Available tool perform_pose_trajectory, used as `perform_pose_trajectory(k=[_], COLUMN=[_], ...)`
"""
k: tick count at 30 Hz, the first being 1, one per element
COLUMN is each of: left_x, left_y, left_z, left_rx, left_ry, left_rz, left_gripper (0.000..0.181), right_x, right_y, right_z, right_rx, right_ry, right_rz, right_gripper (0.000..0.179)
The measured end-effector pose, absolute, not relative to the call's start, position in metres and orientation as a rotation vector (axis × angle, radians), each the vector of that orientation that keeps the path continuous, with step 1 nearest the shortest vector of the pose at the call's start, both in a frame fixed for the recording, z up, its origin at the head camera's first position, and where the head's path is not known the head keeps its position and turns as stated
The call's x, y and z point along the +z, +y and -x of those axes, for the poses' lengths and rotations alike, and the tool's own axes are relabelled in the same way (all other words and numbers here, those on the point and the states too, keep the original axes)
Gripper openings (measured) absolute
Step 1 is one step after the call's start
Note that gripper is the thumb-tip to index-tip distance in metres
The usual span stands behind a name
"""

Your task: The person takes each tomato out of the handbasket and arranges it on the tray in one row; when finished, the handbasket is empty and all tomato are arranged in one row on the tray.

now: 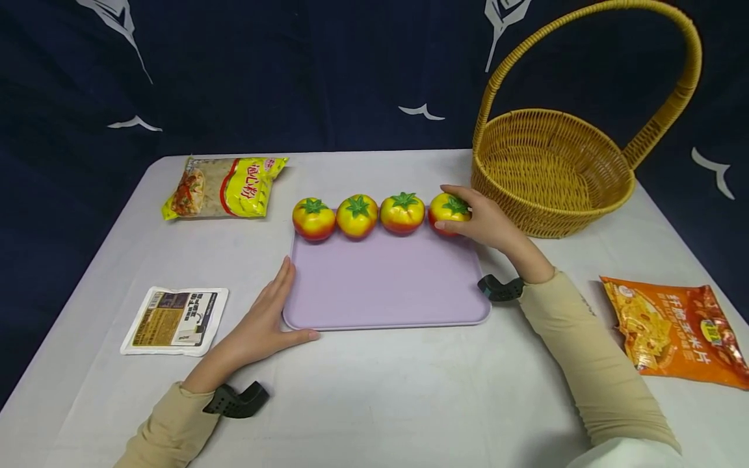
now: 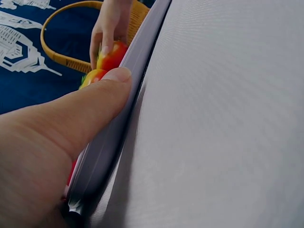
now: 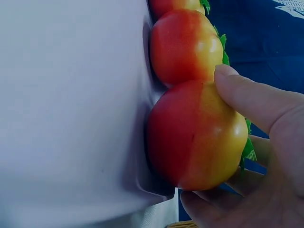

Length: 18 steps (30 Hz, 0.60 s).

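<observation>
Along the far edge of a pale purple tray (image 1: 386,279) stands a row of several red-and-yellow tomatoes with green leaf tops. My right hand (image 1: 486,218) grips the rightmost tomato (image 1: 447,209), thumb on the near side and fingers round the far side. In the right wrist view that tomato (image 3: 197,137) sits at the tray's corner, against its neighbour (image 3: 183,47). My left hand (image 1: 263,318) lies at the tray's left near corner, its fingers straight along the side and the thumb by the front edge. The left wrist view shows the thumb (image 2: 99,102) against the tray rim.
A wicker basket (image 1: 550,169) with a tall handle stands at the back right, close to my right hand. A yellow noodle bag (image 1: 225,187) lies back left, a white flat packet (image 1: 175,322) at left, and an orange snack bag (image 1: 679,331) at right.
</observation>
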<state>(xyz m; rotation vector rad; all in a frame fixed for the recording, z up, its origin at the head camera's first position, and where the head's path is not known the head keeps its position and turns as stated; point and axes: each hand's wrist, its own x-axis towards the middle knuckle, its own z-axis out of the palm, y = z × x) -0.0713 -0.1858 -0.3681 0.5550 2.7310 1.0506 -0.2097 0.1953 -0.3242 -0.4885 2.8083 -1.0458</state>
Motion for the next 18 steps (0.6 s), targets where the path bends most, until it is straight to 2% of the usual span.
perform_pose_trajectory(k=[12, 18], left_x=[-0.371, -0.352], left_y=[-0.189, -0.195], left_z=[0.072, 0.075], left_rx=[1.065, 0.96], left_ry=[2.728, 2.741], left_rz=[-0.561, -0.652], left_gripper=[0.113, 0.114], right_x=[-0.324, -0.295], right_y=[0.192, 0.202], right_z=[0.207, 0.194], right_rx=[-1.0, -0.959], right_ry=[2.811, 2.844], right_rz=[0.553, 0.6], right_gripper=[0.076, 0.074])
